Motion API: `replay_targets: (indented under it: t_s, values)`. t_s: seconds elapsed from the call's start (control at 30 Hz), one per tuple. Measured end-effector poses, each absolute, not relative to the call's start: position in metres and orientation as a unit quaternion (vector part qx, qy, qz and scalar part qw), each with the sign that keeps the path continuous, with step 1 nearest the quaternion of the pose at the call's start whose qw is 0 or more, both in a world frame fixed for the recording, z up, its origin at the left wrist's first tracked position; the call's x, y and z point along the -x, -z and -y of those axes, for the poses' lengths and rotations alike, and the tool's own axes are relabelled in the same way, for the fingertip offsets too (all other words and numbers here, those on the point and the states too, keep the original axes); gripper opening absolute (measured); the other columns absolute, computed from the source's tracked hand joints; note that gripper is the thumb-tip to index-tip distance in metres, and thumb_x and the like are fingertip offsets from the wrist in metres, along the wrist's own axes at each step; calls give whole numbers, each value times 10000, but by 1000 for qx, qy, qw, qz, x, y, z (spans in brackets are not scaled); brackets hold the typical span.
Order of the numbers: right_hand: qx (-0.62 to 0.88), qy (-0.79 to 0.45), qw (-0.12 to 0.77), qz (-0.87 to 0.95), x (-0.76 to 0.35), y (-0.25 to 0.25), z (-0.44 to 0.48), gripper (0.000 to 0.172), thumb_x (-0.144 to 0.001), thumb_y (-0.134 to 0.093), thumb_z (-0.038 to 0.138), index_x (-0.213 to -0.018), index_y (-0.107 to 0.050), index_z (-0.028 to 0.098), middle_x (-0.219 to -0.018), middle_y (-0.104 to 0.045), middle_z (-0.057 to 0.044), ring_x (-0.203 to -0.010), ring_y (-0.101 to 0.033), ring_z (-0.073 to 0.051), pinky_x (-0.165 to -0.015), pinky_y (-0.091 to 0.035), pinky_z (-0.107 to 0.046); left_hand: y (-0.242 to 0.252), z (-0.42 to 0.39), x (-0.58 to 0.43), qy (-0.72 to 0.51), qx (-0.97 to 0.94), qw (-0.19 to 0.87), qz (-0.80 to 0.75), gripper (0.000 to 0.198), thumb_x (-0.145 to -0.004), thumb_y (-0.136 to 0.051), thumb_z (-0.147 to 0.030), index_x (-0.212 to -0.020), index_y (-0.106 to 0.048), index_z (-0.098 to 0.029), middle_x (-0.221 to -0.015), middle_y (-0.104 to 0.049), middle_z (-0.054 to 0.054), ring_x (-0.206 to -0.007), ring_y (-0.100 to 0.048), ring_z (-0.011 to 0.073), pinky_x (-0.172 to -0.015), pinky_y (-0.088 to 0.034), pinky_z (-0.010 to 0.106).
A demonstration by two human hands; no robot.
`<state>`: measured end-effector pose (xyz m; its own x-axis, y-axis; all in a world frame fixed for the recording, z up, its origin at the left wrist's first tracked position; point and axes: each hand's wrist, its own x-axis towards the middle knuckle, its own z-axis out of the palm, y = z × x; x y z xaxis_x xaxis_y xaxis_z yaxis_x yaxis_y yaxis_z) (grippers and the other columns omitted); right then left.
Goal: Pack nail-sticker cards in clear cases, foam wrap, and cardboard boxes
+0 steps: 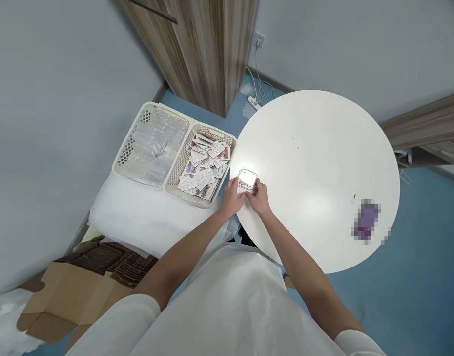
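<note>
Above the near left edge of the white round table (323, 143), a small clear plastic box (247, 179) sits between my two hands. A bright glare covers most of its lid, and a row of small dark reddish pieces shows along its near side. My left hand (231, 197) is closed on the left near corner. On the right near corner, my right hand (259, 199) grips it too, thumbs close together at the front. Left of my hands stands a white basket (192, 199) of printed cards (206, 165). A second white basket (122, 157) holds clear plastic cases (156, 143).
White wrapping sheets (138, 212) lie under the baskets. Brown cardboard boxes (71, 291) are at the lower left. A blurred purple object (367, 220) lies on the table's right side. Behind are a wooden cabinet (208, 54) and a power strip (254, 103) with cables.
</note>
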<state>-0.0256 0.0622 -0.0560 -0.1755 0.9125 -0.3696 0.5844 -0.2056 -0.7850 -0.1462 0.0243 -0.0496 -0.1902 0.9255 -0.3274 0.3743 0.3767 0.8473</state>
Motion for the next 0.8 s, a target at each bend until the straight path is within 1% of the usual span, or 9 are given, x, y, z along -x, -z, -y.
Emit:
replay_targets:
  t_s: [0.07,0.17,0.27,0.37,0.5,0.67,0.73,0.8]
  values:
    - [614,-489,170,595,24,55,-62,646,-658,-543,292,-1251,-308,191,-1078,-401,-87,-921,-435,-189,-760,-452,-336,49,-22,144,-319,-460,437,-705,622,-766,-477,-230,-1331,-219,-190,-1341,-287,109,-1261,-236,256,-1035,-219,423]
    - [618,-509,168,575,19,52,-60,728,-653,-559,315,-1295,-234,206,-1140,-364,-89,-967,-431,-189,-807,-443,-330,48,-15,139,-324,-452,439,-705,670,-761,-477,-216,-1348,-157,-179,-1393,-212,109,-1294,-168,250,-1050,-187,425]
    - [615,-523,161,568,10,49,-54,756,-651,-568,337,-1310,-217,215,-1180,-352,-88,-989,-435,-189,-830,-439,-322,45,1,134,-334,-435,434,-715,694,-752,-488,-213,-1352,-142,-175,-1415,-172,103,-1305,-141,243,-1061,-165,416]
    - [600,-534,154,576,-1,49,-44,736,-658,-563,340,-1306,-239,214,-1189,-362,-90,-1000,-440,-191,-834,-440,-322,43,31,129,-344,-413,421,-731,665,-755,-495,-240,-1342,-188,-184,-1408,-207,91,-1302,-156,238,-1057,-190,399]
    - [581,-534,152,595,-15,52,-22,671,-668,-544,318,-1280,-289,212,-1189,-379,-96,-1009,-450,-196,-848,-437,-336,44,81,124,-344,-386,401,-756,576,-766,-487,-275,-1304,-292,-208,-1370,-300,72,-1277,-229,227,-1047,-214,376]
    - [559,-511,123,641,-31,50,11,598,-693,-514,311,-1250,-325,201,-1197,-393,-118,-1003,-475,-214,-846,-442,-366,42,132,131,-287,-342,393,-804,492,-775,-454,-323,-1247,-376,-209,-1369,-292,86,-1273,-234,236,-1017,-253,389]
    - [530,-489,130,681,-29,47,21,569,-713,-491,310,-1247,-326,202,-1208,-395,-122,-999,-483,-215,-834,-446,-372,38,145,142,-271,-317,392,-820,482,-768,-463,-348,-1225,-400,-210,-1374,-283,88,-1280,-217,242,-1006,-262,386]
    - [477,-487,128,721,-19,44,28,523,-732,-469,307,-1230,-349,201,-1182,-435,-113,-969,-499,-208,-816,-449,-376,34,155,155,-256,-286,393,-836,491,-746,-489,-372,-1202,-424,-199,-1372,-289,99,-1283,-208,255,-1002,-259,384]
